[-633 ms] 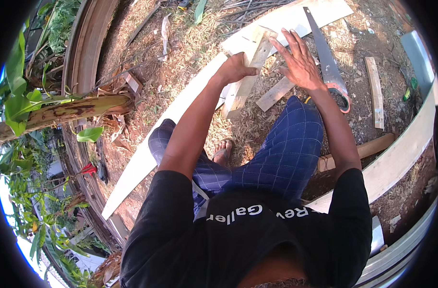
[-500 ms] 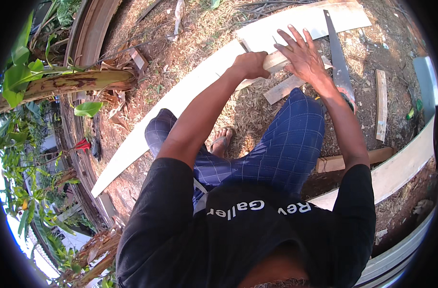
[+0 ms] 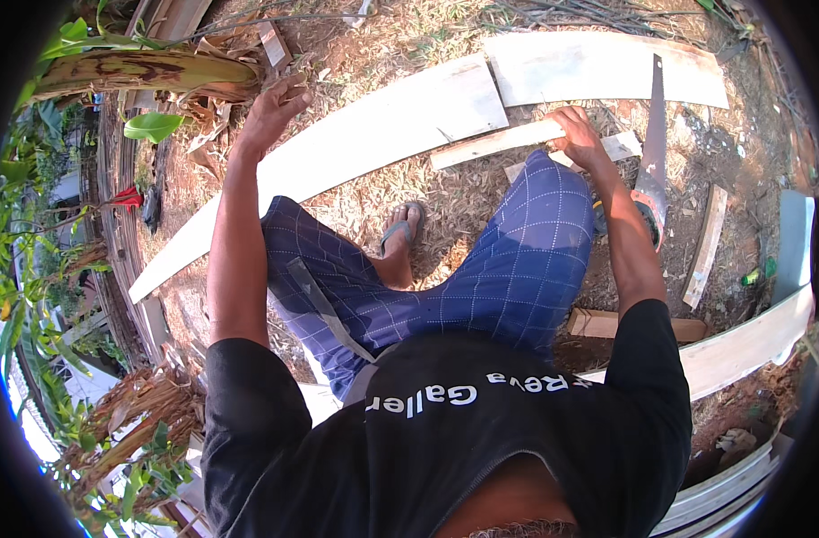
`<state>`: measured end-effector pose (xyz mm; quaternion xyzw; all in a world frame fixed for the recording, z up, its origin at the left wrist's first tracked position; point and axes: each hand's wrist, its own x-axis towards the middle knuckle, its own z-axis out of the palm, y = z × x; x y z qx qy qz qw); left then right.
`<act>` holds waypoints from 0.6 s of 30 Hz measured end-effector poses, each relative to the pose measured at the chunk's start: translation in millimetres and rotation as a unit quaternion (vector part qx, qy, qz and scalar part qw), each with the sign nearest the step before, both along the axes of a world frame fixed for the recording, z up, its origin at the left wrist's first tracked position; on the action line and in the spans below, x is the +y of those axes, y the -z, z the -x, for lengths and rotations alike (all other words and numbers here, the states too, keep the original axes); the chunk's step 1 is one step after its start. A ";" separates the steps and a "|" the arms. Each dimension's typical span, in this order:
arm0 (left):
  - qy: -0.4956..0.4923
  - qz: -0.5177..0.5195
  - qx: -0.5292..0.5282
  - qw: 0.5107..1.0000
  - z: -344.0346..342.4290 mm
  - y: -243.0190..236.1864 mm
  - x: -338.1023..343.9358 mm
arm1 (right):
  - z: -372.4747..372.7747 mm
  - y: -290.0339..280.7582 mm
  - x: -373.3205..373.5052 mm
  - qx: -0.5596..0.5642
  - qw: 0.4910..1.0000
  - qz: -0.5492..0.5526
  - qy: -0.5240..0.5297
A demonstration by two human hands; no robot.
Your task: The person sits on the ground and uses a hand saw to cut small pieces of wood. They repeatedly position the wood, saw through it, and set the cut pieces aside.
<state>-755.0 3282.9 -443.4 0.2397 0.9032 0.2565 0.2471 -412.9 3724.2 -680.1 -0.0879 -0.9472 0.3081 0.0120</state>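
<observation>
Loosely, the right hand (image 3: 578, 139) bends its fingers over the right end of a narrow wooden strip (image 3: 499, 145); its thumb is hidden, so I cannot tell whether it is clamped there. The strip runs leftward from that hand, beside the near edge of a long pale board (image 3: 400, 125). Well apart from the strip, the left hand (image 3: 273, 118) is raised with thumb and fingers apart, near a thick plant stem (image 3: 149, 73).

Another pale piece of wood (image 3: 621, 146) shows past the right hand, partly covered by the wrist and the right knee (image 3: 553, 193). A second pale board (image 3: 598, 67) lies end to end with the long one, and a handsaw (image 3: 657, 134) overlaps it, its handle partly behind the right forearm. Whether the strip rests on the ground or is lifted is hard to make out. The dark lens rim cuts off the leafy plants (image 3: 42, 314) at left and some stacked lengths (image 3: 723, 489) at lower right, their material unclear.
</observation>
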 end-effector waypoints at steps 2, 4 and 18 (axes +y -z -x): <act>-0.067 -0.047 -0.050 0.995 -11.4 -6.8 -22.1 | 2.0 0.8 -3.5 0.012 1.000 0.003 -0.022; -0.114 -0.057 -0.102 0.987 -16.6 -12.1 -35.1 | 3.8 5.1 -14.7 0.022 0.998 -0.004 -0.052; -0.059 0.084 -0.107 0.989 -29.6 -4.9 -74.4 | 25.7 38.3 -61.7 -0.078 0.929 0.361 0.017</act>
